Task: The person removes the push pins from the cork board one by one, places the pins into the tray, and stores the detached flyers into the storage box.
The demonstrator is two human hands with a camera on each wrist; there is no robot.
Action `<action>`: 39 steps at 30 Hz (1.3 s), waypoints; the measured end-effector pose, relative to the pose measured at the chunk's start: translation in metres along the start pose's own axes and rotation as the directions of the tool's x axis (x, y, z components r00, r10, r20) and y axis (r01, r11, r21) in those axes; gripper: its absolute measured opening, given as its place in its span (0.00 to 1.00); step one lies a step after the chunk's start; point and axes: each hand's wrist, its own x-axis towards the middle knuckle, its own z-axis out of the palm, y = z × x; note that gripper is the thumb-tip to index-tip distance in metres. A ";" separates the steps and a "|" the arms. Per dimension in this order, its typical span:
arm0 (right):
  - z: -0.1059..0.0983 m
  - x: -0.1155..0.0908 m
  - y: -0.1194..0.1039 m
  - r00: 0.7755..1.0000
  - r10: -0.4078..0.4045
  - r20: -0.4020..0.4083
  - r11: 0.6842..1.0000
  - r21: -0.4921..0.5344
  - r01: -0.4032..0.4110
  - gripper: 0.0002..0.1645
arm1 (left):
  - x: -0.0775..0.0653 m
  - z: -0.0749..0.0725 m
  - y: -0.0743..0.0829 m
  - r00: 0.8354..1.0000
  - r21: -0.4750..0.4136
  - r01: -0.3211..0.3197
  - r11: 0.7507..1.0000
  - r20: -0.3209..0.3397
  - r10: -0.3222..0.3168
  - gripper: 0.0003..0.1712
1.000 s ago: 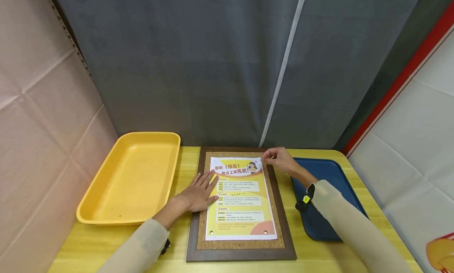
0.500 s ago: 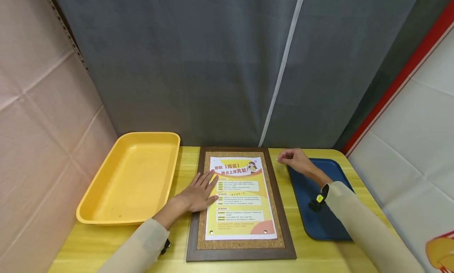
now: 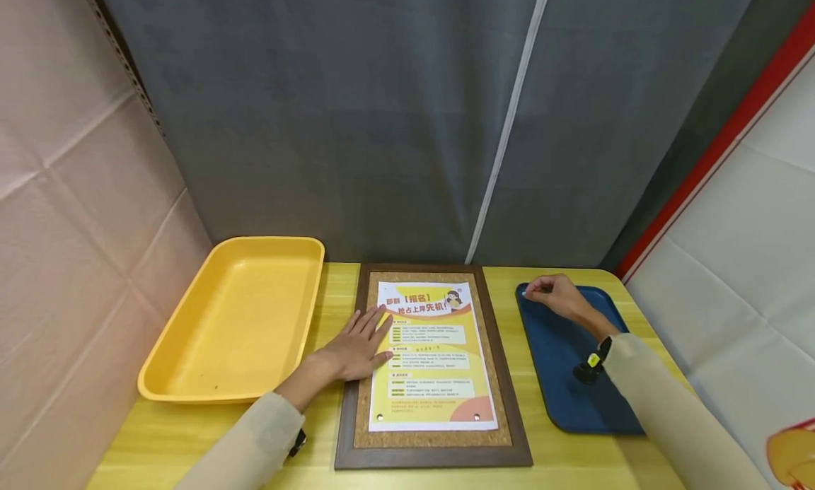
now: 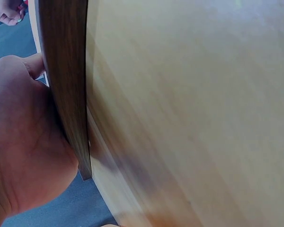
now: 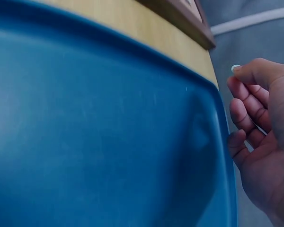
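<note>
A yellow-and-white printed poster (image 3: 433,398) lies on a cork board (image 3: 439,439) in a dark brown frame. My left hand (image 3: 356,345) rests flat, fingers spread, over the board's left side and the poster's edge. In the left wrist view its palm (image 4: 28,137) lies against the frame (image 4: 66,71). Two shiny thumbtacks show at the poster's bottom corners, the left tack (image 3: 379,416) and the right tack (image 3: 476,416). Over the far left corner of the blue tray (image 3: 573,377), my right hand (image 3: 560,297) pinches a small pale thumbtack (image 5: 235,67) between thumb and index finger.
A large yellow tray (image 3: 235,327) stands left of the board on the wooden table (image 3: 299,469). A grey curtain (image 3: 350,122) hangs behind, with a pale wall (image 3: 76,278) at left and a white one (image 3: 751,264) at right.
My right hand has moved from the poster's top right corner rightward to over the blue tray, carrying the small thumbtack. The left hand, poster and board have stayed in place.
</note>
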 end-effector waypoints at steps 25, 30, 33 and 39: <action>-0.007 -0.005 0.034 1.000 0.015 0.005 0.995 -0.098 -0.015 0.05 | 0.005 0.011 -0.007 1.000 -0.052 -0.005 0.999 -0.016 0.004 0.45; -0.006 -0.004 0.034 1.000 0.002 -0.004 0.993 -0.118 -0.003 0.04 | 0.004 0.009 -0.006 1.000 -0.067 -0.019 0.998 -0.025 0.017 0.45; -0.006 -0.004 0.034 1.000 -0.003 -0.003 0.993 -0.121 0.002 0.03 | 0.003 0.007 -0.005 0.999 -0.068 -0.023 0.997 -0.025 0.021 0.44; -0.007 -0.005 0.032 1.000 0.000 -0.002 0.995 -0.105 0.000 0.05 | 0.004 0.006 -0.004 1.000 -0.035 -0.004 0.999 -0.017 0.004 0.44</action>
